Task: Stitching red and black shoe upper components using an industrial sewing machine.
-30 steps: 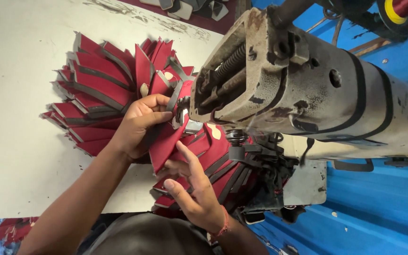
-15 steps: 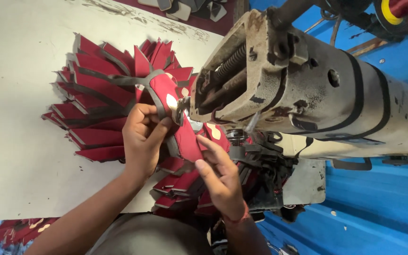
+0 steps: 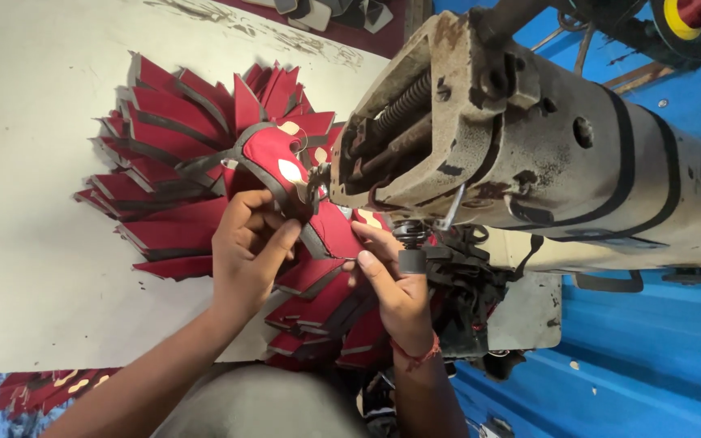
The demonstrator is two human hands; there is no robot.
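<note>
My left hand [image 3: 251, 243] grips a red shoe-upper piece [image 3: 279, 166] with grey trim and pale oval patches, holding it up against the head of an old cream sewing machine [image 3: 529, 154]. My right hand [image 3: 389, 280] pinches the lower red flap of the same piece just under the needle area [image 3: 410, 235]. A red thread bracelet sits on my right wrist. Behind both hands a fanned pile of similar red and grey pieces [image 3: 168, 154] lies on the table.
The pale worktable [image 3: 34, 203] stretches to the left. More red pieces [image 3: 318, 308] are stacked under my hands, and others lie at the bottom left [image 3: 34, 389]. Blue floor or panel [image 3: 651, 349] fills the right. A yellow thread spool [image 3: 675, 16] sits at top right.
Both hands have lifted the red piece off the pile and brought it up to the machine's needle area; my right hand shifted from palm-up under the piece to pinching its lower edge.
</note>
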